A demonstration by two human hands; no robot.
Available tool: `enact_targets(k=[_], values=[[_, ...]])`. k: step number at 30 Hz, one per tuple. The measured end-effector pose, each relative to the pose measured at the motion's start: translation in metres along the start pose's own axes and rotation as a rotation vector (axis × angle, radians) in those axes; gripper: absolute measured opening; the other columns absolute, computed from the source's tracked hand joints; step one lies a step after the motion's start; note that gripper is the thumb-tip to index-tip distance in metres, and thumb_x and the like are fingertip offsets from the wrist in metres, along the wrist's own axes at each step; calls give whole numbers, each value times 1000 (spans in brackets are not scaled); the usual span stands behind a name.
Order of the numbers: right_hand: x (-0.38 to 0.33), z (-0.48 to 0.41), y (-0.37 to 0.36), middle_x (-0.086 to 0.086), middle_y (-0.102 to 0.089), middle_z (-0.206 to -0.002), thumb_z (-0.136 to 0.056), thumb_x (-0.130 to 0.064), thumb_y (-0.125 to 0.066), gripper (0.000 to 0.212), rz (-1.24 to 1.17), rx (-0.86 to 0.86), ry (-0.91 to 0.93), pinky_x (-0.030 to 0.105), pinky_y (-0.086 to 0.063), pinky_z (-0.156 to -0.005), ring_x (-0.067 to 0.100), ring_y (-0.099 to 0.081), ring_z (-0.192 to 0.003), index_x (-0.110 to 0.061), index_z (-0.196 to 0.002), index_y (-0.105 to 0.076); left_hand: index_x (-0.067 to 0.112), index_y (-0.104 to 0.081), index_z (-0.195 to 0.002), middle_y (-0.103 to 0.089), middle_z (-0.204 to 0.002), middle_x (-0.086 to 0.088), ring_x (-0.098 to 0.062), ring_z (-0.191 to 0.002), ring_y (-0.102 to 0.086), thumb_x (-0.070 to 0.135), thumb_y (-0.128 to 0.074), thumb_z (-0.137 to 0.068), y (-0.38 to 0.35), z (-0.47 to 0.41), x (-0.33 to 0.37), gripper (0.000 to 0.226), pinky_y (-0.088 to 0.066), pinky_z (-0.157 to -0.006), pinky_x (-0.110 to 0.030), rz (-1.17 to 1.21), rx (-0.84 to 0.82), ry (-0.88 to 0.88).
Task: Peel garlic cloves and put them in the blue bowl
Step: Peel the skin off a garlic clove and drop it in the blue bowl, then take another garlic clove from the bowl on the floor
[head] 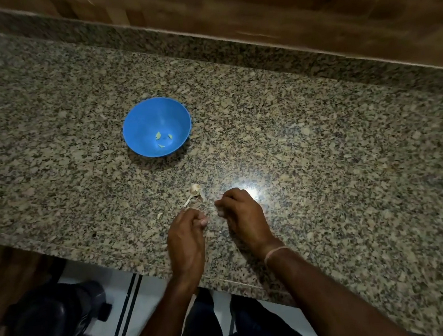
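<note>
Now your left hand (187,233) & right hand (242,214) curl near front edge of countertop (322,158); can't tell if gripping anything. Garlic scraps (195,190) just beyond; blue bowl (143,121) w/ cloves (158,136) mid-counter.

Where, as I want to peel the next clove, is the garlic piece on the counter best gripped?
Pinch the garlic piece across its rounded pale body, coming straight down from above: it lies flat on the granite counter. Probably avoid the thin stalk trailing towards the left hand; it looks flimsy.
</note>
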State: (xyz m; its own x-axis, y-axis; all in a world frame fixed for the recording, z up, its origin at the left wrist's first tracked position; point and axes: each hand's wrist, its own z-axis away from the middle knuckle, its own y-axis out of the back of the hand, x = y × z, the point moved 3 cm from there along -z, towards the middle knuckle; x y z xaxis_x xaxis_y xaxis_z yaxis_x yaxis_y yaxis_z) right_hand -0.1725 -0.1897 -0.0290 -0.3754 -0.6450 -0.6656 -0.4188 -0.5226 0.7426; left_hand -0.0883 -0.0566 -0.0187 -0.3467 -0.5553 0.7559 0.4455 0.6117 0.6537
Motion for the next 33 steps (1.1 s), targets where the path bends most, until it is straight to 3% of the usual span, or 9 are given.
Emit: enact_targets(k=[3,10,14,17,19,23,25,29,33], values=[[-2,0,-1,-4,-55,-92,-88,-1,-69,17,105,-3,57,39,-45,-61,18,-47,-85,-17,-89,-62,27,-58,-80,-62,-82,11,-8,-78,-60,4,-59,-98,2,3,1,29,-38,-61,-16,21,6,45],[-1,6,-7,-1,-56,-92,-83,2,-63,25,249,-78,26,32,-36,-65,19,-46,-83,-20,-91,-55,30,-61,-79,-69,-85,11,-7,-84,-69,1,-64,-96,10,6,-2,34,-54,-66,-21,77,27,158],[-14,20,-9,-3,-68,-81,-99,-6,-57,22,-360,-64,-406,31,-55,-68,17,-65,-78,-18,-82,-59,23,-66,-81,-70,-83,12,-7,-81,-68,9,-69,-96,21,9,-5,21,-57,-67,-29,172,58,211],[-54,28,-29,15,-54,-73,-105,-10,-57,20,-930,-98,-762,30,-42,-54,20,-50,-59,-10,-85,-60,29,-65,-81,-69,-80,16,7,-75,-63,9,-71,-94,40,13,-15,24,-47,-63,-8,228,101,252],[-89,26,-43,13,-49,-68,-108,-10,-53,25,-1128,-174,-854,26,-37,-52,17,-44,-54,-8,-83,-57,30,-65,-79,-69,-77,15,7,-74,-64,7,-71,-93,61,17,-29,28,-48,-67,-7,296,152,283],[-156,16,-98,8,-50,-61,-108,-6,-50,36,-1195,-382,-804,35,-51,-68,18,-49,-53,-10,-73,-59,22,-68,-80,-70,-75,10,4,-70,-64,4,-71,-92,131,34,-81,22,-45,-63,-8,353,316,367],[-183,11,-130,9,-51,-64,-106,-9,-54,34,-1169,-421,-766,44,-46,-84,21,-48,-63,-11,-73,-64,25,-67,-79,-71,-75,8,-7,-72,-66,4,-70,-93,159,47,-112,26,-51,-68,-23,360,372,397],[-282,19,-225,7,-49,-69,-108,-9,-51,30,-1159,-559,-728,22,-47,-58,11,-49,-55,-10,-79,-60,28,-63,-74,-66,-70,7,-13,-68,-61,4,-66,-94,246,93,-212,31,-53,-69,-42,378,516,497],[-371,46,-305,3,-54,-68,-107,-5,-50,28,-1149,-709,-716,19,-48,-55,11,-50,-58,-10,-81,-59,22,-65,-78,-66,-72,8,-12,-71,-62,2,-65,-95,325,149,-295,26,-51,-70,-34,378,647,577]])
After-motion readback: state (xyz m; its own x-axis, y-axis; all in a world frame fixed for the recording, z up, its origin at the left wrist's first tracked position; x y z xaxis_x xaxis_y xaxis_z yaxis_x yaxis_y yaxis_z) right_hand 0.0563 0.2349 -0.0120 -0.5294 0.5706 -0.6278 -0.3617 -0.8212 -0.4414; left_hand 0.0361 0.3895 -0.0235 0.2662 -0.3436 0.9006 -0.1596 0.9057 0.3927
